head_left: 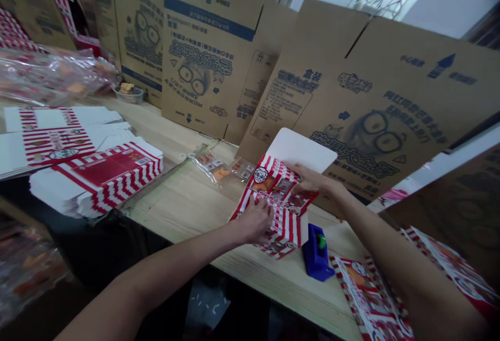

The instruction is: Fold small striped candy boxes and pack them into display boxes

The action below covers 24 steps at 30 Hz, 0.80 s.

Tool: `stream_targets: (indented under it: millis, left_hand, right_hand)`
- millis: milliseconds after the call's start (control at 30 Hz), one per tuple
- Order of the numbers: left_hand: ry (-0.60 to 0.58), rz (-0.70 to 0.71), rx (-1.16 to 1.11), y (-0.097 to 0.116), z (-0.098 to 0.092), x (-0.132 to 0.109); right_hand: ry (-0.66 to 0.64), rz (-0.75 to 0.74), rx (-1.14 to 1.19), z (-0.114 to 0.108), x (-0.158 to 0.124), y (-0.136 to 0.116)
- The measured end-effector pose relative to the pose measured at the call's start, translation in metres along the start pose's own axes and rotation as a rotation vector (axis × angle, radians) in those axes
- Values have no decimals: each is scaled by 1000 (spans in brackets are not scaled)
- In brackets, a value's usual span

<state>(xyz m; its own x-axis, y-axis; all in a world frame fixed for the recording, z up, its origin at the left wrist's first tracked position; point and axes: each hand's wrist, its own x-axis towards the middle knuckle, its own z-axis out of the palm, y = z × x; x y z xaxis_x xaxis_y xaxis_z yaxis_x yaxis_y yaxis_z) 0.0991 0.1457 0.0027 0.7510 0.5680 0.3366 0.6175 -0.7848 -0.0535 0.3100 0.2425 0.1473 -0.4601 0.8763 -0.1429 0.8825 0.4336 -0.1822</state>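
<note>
A red-and-white striped cardboard snack box (287, 221) is tilted on the table's front half, its white lid flap (300, 148) standing up. My left hand (255, 221) presses on its striped front with the fingers curled. At the box's upper right edge, my right hand (308, 180) grips the side; some of its fingers are hidden behind the panel. Just right of the box stands a blue tape dispenser (316, 257) with a green core. Behind the box, to the left, lie clear plastic packets (213, 166) of small food pieces.
Flat striped cartons (117, 172) are stacked on the left. Large brown cardboard boxes (211, 60) wall off the back. Bagged goods (50, 75) and a small plastic tub (128, 94) lie far left. More striped boxes (371, 297) sit under my right forearm.
</note>
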Motion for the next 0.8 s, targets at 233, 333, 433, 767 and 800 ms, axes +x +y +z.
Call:
stream_targets:
  millis: [233, 333, 433, 767, 800]
  left_hand:
    - [28, -14, -27, 0, 3, 1]
    - [17, -24, -66, 1, -2, 1]
    - [50, -17, -228, -4, -16, -8]
    - [345, -768, -1150, -116, 9, -20]
    - [298, -758, -1171, -122, 19, -15]
  right_hand:
    - [-25, -45, -48, 59, 5, 18]
    - [-50, -4, -25, 79, 7, 16]
    - [61, 17, 51, 95, 13, 1]
    - [230, 34, 331, 128, 21, -31]
    - [279, 35, 362, 124, 11, -27]
